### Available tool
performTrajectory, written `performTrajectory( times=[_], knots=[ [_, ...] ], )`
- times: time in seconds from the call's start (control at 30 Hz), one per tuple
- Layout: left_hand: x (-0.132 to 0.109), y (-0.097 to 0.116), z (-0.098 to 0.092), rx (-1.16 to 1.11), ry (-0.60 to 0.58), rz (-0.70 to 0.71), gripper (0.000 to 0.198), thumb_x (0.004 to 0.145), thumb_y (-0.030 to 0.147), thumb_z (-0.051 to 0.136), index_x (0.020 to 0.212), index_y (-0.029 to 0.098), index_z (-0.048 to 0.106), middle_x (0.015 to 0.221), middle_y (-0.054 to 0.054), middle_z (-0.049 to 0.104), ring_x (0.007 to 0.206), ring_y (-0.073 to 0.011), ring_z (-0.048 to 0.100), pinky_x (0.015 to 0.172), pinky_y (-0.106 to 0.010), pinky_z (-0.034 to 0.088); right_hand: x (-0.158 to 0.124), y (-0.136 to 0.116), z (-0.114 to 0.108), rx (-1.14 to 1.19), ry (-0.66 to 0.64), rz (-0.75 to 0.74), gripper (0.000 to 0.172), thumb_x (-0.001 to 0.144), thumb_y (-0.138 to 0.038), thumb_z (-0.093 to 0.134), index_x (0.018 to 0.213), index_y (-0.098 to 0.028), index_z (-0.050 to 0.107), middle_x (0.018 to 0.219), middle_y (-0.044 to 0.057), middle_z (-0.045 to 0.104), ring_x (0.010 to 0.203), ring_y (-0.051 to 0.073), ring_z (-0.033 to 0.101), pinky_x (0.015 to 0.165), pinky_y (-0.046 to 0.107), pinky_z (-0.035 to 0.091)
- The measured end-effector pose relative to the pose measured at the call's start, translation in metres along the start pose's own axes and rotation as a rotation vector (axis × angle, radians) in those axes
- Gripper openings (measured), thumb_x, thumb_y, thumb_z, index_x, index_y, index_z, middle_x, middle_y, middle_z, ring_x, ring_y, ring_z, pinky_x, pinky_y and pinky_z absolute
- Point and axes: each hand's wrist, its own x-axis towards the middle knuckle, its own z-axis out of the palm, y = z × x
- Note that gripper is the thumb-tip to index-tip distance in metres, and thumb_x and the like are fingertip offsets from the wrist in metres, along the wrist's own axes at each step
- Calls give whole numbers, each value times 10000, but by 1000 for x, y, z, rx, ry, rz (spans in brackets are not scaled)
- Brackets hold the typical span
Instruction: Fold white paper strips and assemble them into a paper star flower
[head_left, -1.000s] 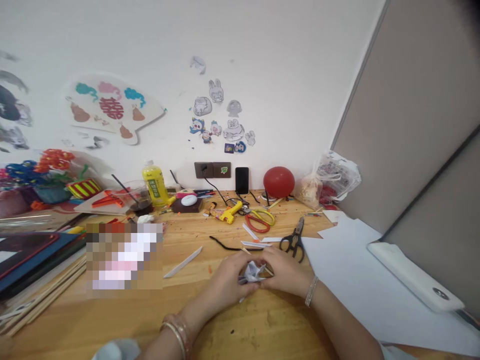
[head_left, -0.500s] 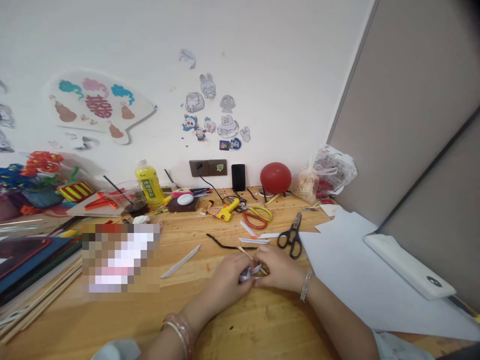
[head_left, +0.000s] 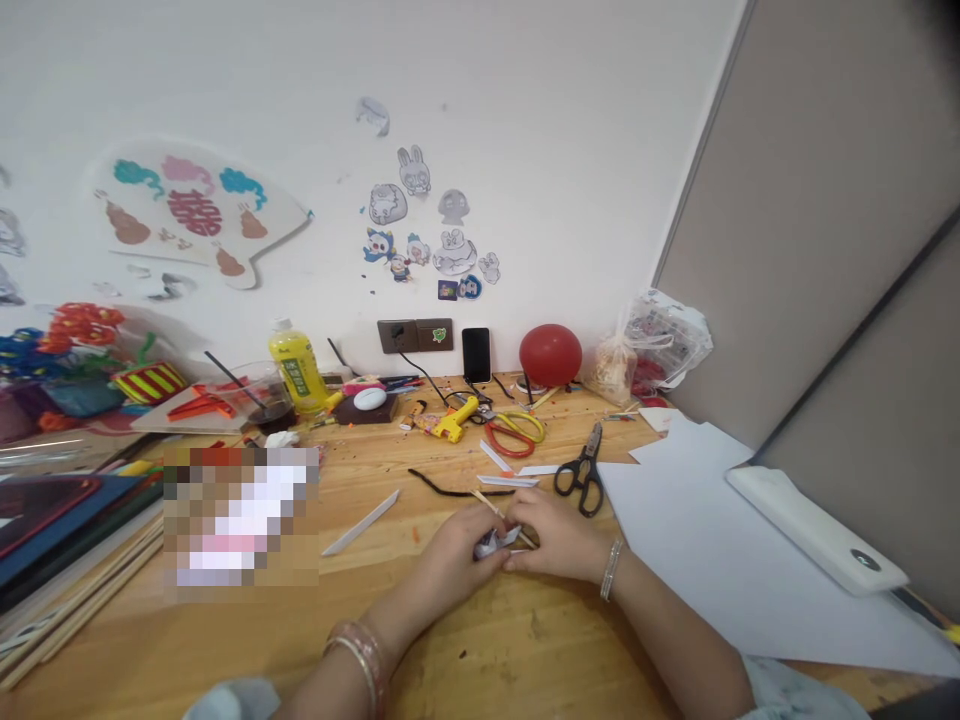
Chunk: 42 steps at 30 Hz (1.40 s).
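Note:
My left hand (head_left: 461, 548) is closed on a small strip of white and grey paper (head_left: 493, 545), its fingertips close to the other hand. My right hand (head_left: 553, 532) pinches from the other side, around a thin wooden stick (head_left: 487, 502) that slants up and left between the hands. Fingers hide much of where paper and stick meet. Just beyond lies a black fuzzy stem (head_left: 442, 488). Folded white paper strips (head_left: 508, 481) rest behind the hands, and another white strip (head_left: 361, 522) lies to the left. Black-handled scissors (head_left: 581, 475) lie right of them.
Behind are a yellow glue gun (head_left: 454, 420), red-and-yellow-handled scissors (head_left: 514, 437), a red balloon (head_left: 551, 355) and a yellow bottle (head_left: 298, 368). White paper sheets (head_left: 697, 540) and a long white device (head_left: 814, 528) lie right. Wooden sticks (head_left: 90, 610) lie left.
My hands stay together in the same place. The thin stick's upper end has shifted slightly left, and more of the paper shows between my fingers.

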Motion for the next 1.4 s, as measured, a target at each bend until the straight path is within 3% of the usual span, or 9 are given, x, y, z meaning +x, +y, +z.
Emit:
performTrajectory(
  times=[0.17, 0.3, 0.47, 0.6, 0.73, 0.9, 1.0, 1.2, 1.4],
  knots=[
    [-2, 0, 0, -21, -22, 3, 145, 736, 185, 582, 878, 199, 607, 871, -25, 616, 839, -162, 539, 761, -252, 408, 0, 0, 1, -32, -1, -1, 244, 674, -379, 675, 748, -167, 578, 824, 24, 536, 792, 168, 493, 675, 248, 363],
    [-3, 2, -6, -44, -6, -54, 407, 652, 173, 669, 1042, 207, 556, 1021, -48, 605, 935, -187, 536, 826, -281, 407, 0, 1, 2, -12, 7, 11, 269, 653, -374, 690, 796, -170, 588, 858, 30, 546, 809, 175, 498, 686, 253, 373],
    [-3, 1, -11, -22, -18, -108, 307, 666, 143, 634, 965, 199, 594, 963, -38, 630, 911, -183, 558, 823, -286, 416, 0, 0, -1, 0, -12, 20, 267, 628, -354, 715, 795, -183, 598, 861, 23, 550, 826, 181, 506, 693, 256, 379],
    [-4, -3, -12, -41, -32, -69, 427, 630, 159, 675, 1040, 210, 565, 1031, -46, 617, 946, -190, 551, 845, -293, 412, 0, -1, -2, -9, -6, 10, 261, 632, -354, 712, 788, -183, 592, 853, 19, 546, 808, 177, 510, 676, 252, 376],
    [-4, -7, -14, -6, -50, -63, 261, 649, 161, 664, 900, 203, 607, 885, -16, 641, 845, -168, 570, 774, -263, 427, -1, 1, -1, -12, -12, 17, 270, 615, -353, 726, 780, -187, 592, 851, 12, 542, 802, 172, 510, 673, 246, 369],
    [-4, -5, -16, -21, -44, -49, 290, 648, 161, 665, 927, 197, 593, 914, -19, 631, 853, -161, 565, 770, -250, 424, 0, 3, 1, -8, -3, 6, 274, 613, -343, 731, 783, -179, 592, 858, 17, 543, 809, 172, 500, 678, 245, 369],
    [-4, -3, -17, -20, -58, -65, 197, 662, 152, 647, 852, 186, 609, 845, -11, 628, 798, -151, 568, 735, -240, 429, 0, 3, 1, 6, -9, 7, 275, 614, -337, 731, 789, -177, 592, 869, 20, 545, 813, 174, 498, 684, 247, 371],
    [-5, -9, -17, -136, -55, -101, 466, 610, 222, 705, 1051, 193, 558, 1033, -58, 596, 902, -185, 556, 810, -286, 433, -1, 0, -3, 57, 10, 48, 218, 635, -258, 714, 791, -176, 585, 890, 22, 548, 837, 177, 507, 719, 257, 386],
    [-1, -11, -19, -406, 74, -209, 330, 821, 365, 464, 1058, 155, 559, 981, -78, 636, 893, -191, 576, 828, -326, 438, 2, -7, -10, 169, 155, 83, 130, 716, -182, 624, 839, -191, 585, 896, 29, 578, 860, 190, 522, 753, 290, 397]
  ],
)
